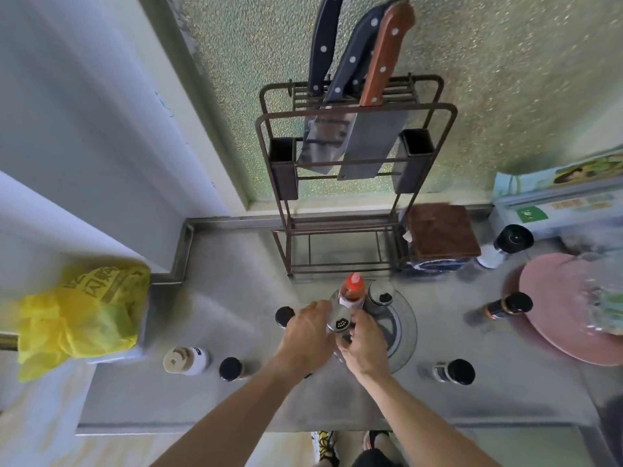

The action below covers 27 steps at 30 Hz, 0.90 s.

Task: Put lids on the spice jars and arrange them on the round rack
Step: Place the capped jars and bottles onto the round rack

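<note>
Both hands clasp one shaker jar (pixel 338 321): left hand (pixel 308 335) curled round its left side, right hand (pixel 365 345) gripping from the right, over the round rack's (pixel 406 326) near edge beside the red-capped bottle (pixel 352 293).

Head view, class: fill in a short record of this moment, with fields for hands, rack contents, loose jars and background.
hands: left hand and right hand both grip a shaker jar
rack contents: round rack holds a red-capped bottle and a silver jar
loose jars: black-lidded jars on the counter
background: knife rack
</note>
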### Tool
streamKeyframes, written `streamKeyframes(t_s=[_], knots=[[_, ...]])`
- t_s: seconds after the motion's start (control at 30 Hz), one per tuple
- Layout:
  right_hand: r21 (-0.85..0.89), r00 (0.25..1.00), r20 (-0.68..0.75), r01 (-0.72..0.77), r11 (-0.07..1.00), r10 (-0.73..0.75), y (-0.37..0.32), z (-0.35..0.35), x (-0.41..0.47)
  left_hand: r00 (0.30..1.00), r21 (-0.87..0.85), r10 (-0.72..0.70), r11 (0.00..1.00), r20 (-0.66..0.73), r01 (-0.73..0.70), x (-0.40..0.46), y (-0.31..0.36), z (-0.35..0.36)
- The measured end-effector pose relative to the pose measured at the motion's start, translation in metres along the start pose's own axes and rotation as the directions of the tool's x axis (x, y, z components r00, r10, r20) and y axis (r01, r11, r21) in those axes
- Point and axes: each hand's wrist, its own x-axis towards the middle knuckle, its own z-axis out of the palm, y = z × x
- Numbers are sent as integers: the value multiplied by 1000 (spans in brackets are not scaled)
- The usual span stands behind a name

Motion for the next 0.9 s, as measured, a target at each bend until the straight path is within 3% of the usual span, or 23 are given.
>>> streamKeyframes(t_s=[0.13,0.3,0.5,0.63,0.9], knots=[[-38,999,-31,-25,999,24,6,-34,2,965,-36,114,991,-235,-126,-8,26,-6],[-20,984,-174,-41,999,37,24,-116,6,898,-28,338,932,-281,-360,4,104,-9],[-67,943,-331,-68,995,42,71,-230,40,883,-63,419,896,-210,-440,45,195,19],[-134,942,-328,-118,984,69,110,-290,88,914,-87,394,911,-99,-402,80,234,58],[-370,1000,-11,-31,928,29,164,-324,186,912,12,360,929,199,-369,145,277,132]])
